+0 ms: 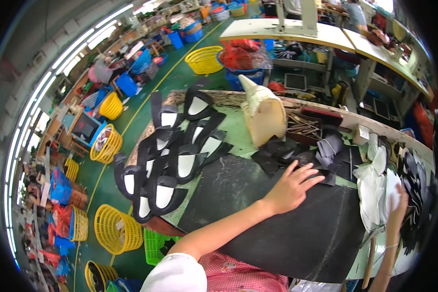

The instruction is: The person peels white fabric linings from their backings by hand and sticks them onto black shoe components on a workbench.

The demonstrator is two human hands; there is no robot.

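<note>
My left hand (292,190) reaches over the black mat (258,214), fingers stretched and apart. Its fingertips are at a small black strip (326,176) beside a heap of loose black pieces (282,152). Far to the right, my right hand (398,207) has its fingers closed at the edge of a flat white piece (392,186), shaped like an insole. White and pale sheet-like pieces (372,197) lie just left of that hand. A row of dark, sole-shaped pieces (416,182) lies to its right. Black shoe uppers with white inner patches (185,163) overlap at the bench's left end.
A cream-coloured form with a pointed top (265,114) stands at the bench's back, next to a box of small sticks (304,127). A wooden handle (370,260) lies by my right forearm. Yellow baskets (117,228) and a green crate (155,246) stand left of the bench.
</note>
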